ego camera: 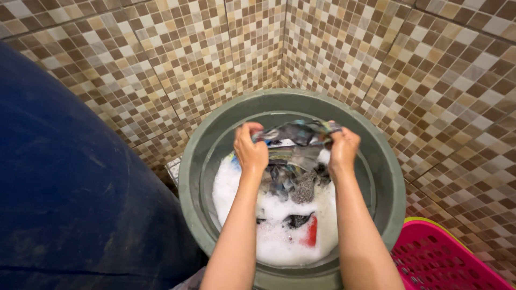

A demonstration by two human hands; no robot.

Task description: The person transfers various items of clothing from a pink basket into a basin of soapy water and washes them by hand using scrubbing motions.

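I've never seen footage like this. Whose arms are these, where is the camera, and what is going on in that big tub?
There is no machine here: these are a person's two bare arms, filmed by a camera worn on the head and looking straight down. The left hand and right hand both grip a wet, dark patterned cloth, stretched between them above a large grey-green basin. The basin holds white soap foam, with more clothing partly sunk in it, including a red piece. The basin stands in a corner of small brown and beige mosaic tiles. A big dark blue barrel fills the left side, and a pink plastic basket shows at the lower right.
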